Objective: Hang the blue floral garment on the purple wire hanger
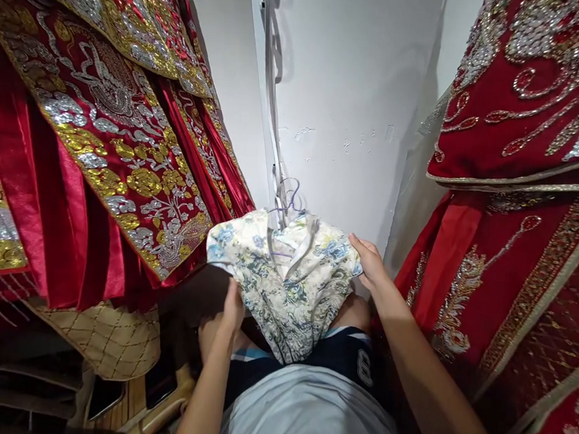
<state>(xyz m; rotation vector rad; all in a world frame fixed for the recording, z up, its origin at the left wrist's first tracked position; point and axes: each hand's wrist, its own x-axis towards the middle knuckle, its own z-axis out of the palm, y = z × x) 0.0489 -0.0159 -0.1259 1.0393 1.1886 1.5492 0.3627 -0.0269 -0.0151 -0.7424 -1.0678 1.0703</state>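
Note:
A small cream shirt (288, 290) with blue and grey floral print is spread out in front of my lap. A purple clothes hanger (292, 200) sits inside it, its hook sticking up above the collar toward the wall. My left hand (233, 306) grips the shirt's side just below the sleeve at the left; its fingertips are partly hidden behind the cloth. My right hand (370, 262) holds the opposite sleeve at its edge, thumb on top. The shirt's lower end rests against my dark shorts (353, 362).
Red embroidered garments with gold and silver sequins (142, 179) hang at the left. More red beaded garments (540, 143) hang close by on the right. A white wall (350, 88) with a metal strip (267, 81) stands ahead. Wooden furniture (129, 405) is at lower left.

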